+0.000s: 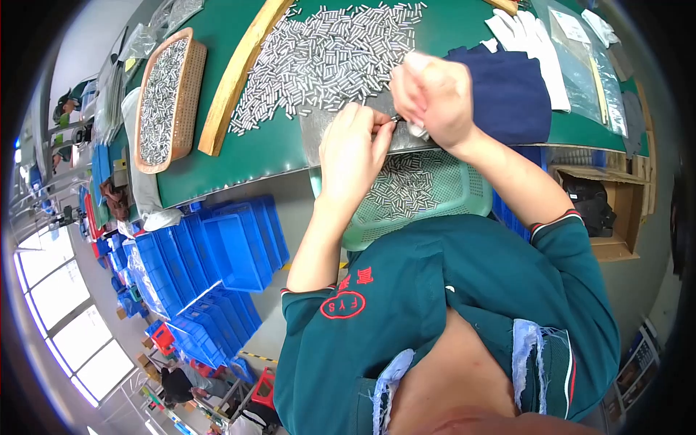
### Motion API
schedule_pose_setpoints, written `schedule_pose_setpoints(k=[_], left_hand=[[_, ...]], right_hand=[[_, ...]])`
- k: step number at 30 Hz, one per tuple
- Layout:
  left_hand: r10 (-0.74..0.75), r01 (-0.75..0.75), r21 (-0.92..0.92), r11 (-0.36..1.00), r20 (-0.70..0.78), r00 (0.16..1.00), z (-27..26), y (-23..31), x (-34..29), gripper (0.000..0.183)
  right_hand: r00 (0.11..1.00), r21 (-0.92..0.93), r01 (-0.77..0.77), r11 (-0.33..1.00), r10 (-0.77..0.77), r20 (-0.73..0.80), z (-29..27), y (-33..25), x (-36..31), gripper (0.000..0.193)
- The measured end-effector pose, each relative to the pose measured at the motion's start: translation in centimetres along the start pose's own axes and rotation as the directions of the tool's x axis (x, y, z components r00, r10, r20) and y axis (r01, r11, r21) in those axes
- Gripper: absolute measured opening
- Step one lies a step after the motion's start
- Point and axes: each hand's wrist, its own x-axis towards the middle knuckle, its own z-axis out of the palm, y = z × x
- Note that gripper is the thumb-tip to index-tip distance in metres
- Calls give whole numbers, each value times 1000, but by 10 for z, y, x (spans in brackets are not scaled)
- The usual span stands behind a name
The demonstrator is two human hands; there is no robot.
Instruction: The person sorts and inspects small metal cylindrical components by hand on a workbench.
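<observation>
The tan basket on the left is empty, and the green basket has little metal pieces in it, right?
Not quite: the head view shows lots of little metal pieces in the tan basket. The green basket does have some too.

Silver is what I see from my remote station on the heap of cylindrical metal pins point(326, 54), against a deep-green flat table point(243, 156). Left of the heap, I have a tan lattice-patterned plastic basket point(190, 94); right of it, plain navy folded cloth point(511, 94).
</observation>
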Motion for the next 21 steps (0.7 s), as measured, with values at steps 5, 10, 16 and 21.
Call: schedule_pose_setpoints(k=[5, 10, 16, 21], left_hand=[[-8, 6, 32, 999, 46, 999, -5, 6, 3, 9], [62, -71, 61, 996, 136, 989, -13, 10, 6, 8], [43, -37, -78, 996, 84, 996, -12, 2, 1, 8], [-42, 40, 71, 997, 22, 999, -6, 7, -3, 11]], right_hand=[[1000, -1, 6, 1000, -6, 6, -2, 2, 0, 37], [992, 97, -25, 995, 37, -124, -6, -5, 4, 40], [986, 155, -82, 984, 103, -132, -4, -7, 5, 41], [987, 159, -132, 978, 144, -67, -6, -7, 5, 41]])
